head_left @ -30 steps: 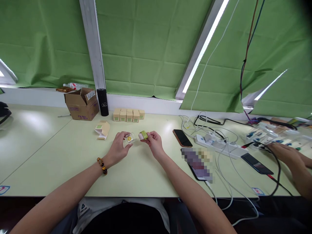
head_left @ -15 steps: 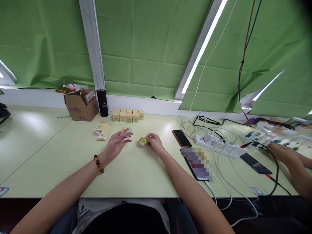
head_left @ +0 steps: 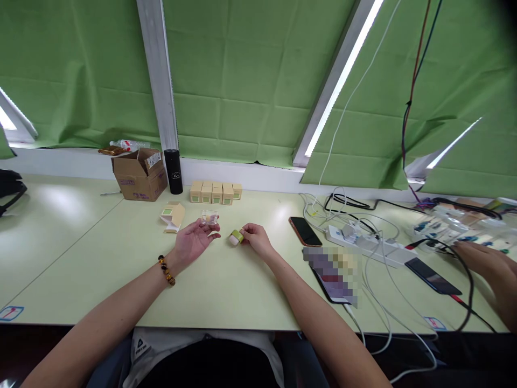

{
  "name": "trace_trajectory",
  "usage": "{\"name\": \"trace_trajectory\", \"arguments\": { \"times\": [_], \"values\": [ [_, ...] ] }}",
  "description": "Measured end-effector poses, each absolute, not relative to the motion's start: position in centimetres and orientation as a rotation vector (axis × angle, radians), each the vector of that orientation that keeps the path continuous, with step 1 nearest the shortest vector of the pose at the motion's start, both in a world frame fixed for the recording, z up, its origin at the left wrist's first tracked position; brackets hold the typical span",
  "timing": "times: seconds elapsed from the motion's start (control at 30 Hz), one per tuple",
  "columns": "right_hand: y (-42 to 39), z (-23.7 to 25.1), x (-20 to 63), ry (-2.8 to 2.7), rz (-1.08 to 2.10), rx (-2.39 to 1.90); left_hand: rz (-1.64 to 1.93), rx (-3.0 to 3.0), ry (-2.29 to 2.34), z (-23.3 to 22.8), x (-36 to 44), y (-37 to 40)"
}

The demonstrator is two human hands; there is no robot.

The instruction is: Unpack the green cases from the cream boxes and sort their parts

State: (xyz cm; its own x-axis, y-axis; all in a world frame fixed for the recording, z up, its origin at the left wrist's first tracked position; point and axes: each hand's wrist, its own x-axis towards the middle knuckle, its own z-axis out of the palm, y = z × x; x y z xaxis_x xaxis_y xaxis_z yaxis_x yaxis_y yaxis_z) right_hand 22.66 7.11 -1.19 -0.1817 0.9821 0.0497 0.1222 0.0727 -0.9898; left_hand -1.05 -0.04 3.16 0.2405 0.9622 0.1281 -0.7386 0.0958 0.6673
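Note:
My left hand [head_left: 193, 242] lies palm up on the pale green table [head_left: 100, 253], fingers apart, a beaded bracelet on its wrist. A small clear plastic case [head_left: 209, 217] stands on the table just past its fingertips. My right hand [head_left: 253, 240] rests on the table with its fingers closed around a small green and white object [head_left: 236, 237], which touches the tabletop. An opened small beige box [head_left: 173, 215] lies to the left of the clear case.
A row of small beige boxes [head_left: 215, 192], a black cylinder [head_left: 173, 171] and an open cardboard box [head_left: 139, 174] stand at the back. Phones [head_left: 304, 230], a power strip [head_left: 365, 244] and tangled cables lie right. Another person's hand [head_left: 487, 261] works at the far right.
My hands came apart: the left let go of the clear case, which now stands on the table, and opened palm up. My right hand lowered the green object to the tabletop.

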Motion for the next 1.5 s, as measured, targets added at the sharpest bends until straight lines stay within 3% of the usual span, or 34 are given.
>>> {"name": "trace_trajectory", "arguments": {
  "times": [0.23,0.6,0.8,1.07,1.2,1.5],
  "values": [
    [7.1,-1.8,22.2,-1.604,1.050,-1.254,1.352,0.951,0.485,2.6,-1.1,0.1],
    [6.6,-1.1,22.0,-1.754,0.844,-1.314,1.638,1.744,1.166,0.6,-0.2,-0.2],
    [3.3,1.3,21.3,-1.794,0.361,-1.032,1.711,2.005,1.302,0.8,-0.2,-0.6],
    [0.1,2.3,18.6,-1.828,0.615,-0.766,1.677,2.204,1.319,0.7,0.0,-0.8],
    [2.0,2.7,20.3,-1.714,0.657,-0.856,1.582,2.204,1.311,0.8,-0.1,-0.8],
    [7.8,0.9,26.4,-1.828,0.315,-1.382,1.361,2.188,1.385,0.7,-0.5,-0.7]
  ]
}}
